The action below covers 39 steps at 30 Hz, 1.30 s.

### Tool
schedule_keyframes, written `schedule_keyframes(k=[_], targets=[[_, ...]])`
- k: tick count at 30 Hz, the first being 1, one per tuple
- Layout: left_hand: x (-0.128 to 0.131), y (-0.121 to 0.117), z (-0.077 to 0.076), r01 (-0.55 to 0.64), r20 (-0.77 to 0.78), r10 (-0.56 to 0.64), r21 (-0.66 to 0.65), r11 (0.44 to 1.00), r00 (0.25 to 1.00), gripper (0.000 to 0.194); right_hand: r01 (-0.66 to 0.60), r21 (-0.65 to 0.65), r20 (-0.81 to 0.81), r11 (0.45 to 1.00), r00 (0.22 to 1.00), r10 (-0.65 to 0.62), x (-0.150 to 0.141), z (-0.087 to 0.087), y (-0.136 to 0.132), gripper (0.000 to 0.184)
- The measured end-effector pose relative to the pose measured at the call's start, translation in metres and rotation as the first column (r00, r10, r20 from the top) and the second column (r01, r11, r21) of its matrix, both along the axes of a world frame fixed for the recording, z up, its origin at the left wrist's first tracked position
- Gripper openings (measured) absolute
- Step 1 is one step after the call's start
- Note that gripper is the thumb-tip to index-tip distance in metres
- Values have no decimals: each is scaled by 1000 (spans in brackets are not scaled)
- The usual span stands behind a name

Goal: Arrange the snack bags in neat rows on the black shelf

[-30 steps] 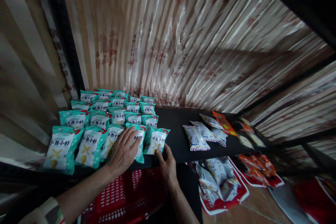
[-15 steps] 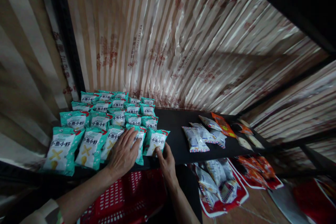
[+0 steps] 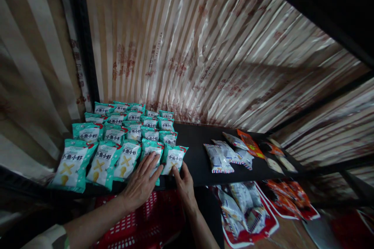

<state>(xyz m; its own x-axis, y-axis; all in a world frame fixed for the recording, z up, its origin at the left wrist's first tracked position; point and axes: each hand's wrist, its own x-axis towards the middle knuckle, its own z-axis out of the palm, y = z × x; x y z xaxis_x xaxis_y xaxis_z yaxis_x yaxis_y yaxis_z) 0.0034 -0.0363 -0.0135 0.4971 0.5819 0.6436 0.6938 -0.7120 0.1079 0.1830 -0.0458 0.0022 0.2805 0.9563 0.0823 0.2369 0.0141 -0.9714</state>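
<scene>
Teal-and-white snack bags stand in several rows on the black shelf (image 3: 193,144). My left hand (image 3: 142,181) lies with outstretched fingers against the face of a front-row snack bag (image 3: 152,148), covering its lower part. At the right end of that row, my right hand (image 3: 184,183) grips the lower right corner of another snack bag (image 3: 174,156), thumb on its front. This bag leans back slightly and stands beside the one under my left hand. Further left in the front row is an untouched bag (image 3: 126,159).
White-and-blue bags (image 3: 219,158) and an orange packet (image 3: 249,144) lie further right on the shelf. Below are a red basket (image 3: 125,223), a red tray (image 3: 273,221) of white bags and another with orange packets (image 3: 289,198). Striped wrapping (image 3: 175,46) lines the back.
My left hand has slid down and slightly right across the bag, uncovering its print and the bag to its left. My right hand stays at the end bag. The view has shifted slightly.
</scene>
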Motion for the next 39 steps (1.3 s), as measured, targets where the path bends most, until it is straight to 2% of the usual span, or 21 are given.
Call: schedule_keyframes(k=[4,7,11,16,20,24,26,29,33,36,39], targets=[[5,-3,-4,52,-69,-48,51,997,996,45,-27,-5,65,1000,998,28,3,-2,0,50],[13,-6,-8,131,-115,-118,111,985,986,40,-23,-27,77,999,997,25,5,-3,1,52],[23,-3,-11,174,-184,-147,140,975,972,36,-35,-48,64,998,997,38,10,-6,1,53],[31,3,-9,133,-221,-99,144,981,970,39,-30,-87,-76,996,997,23,19,-12,0,51],[32,3,-3,101,-249,-69,117,988,966,42,16,-11,-249,1000,968,-18,30,-10,8,50],[32,2,0,97,-256,-73,83,992,964,46,46,37,-309,998,951,-33,47,-2,41,52],[32,2,0,98,-244,-75,86,991,967,46,71,25,-303,997,951,-60,56,1,67,54],[34,2,-2,96,-235,-74,85,992,969,47,32,25,-320,999,947,-22,65,1,109,58],[36,2,-2,83,-243,-71,38,996,967,49,-16,-69,-381,997,925,-12,68,-6,158,59],[36,4,-1,97,-248,-86,34,995,965,48,-52,-113,-372,992,928,6,63,-9,179,62],[34,6,-1,115,-251,-96,60,992,963,46,-162,-137,-348,977,932,106,56,-11,189,69]])
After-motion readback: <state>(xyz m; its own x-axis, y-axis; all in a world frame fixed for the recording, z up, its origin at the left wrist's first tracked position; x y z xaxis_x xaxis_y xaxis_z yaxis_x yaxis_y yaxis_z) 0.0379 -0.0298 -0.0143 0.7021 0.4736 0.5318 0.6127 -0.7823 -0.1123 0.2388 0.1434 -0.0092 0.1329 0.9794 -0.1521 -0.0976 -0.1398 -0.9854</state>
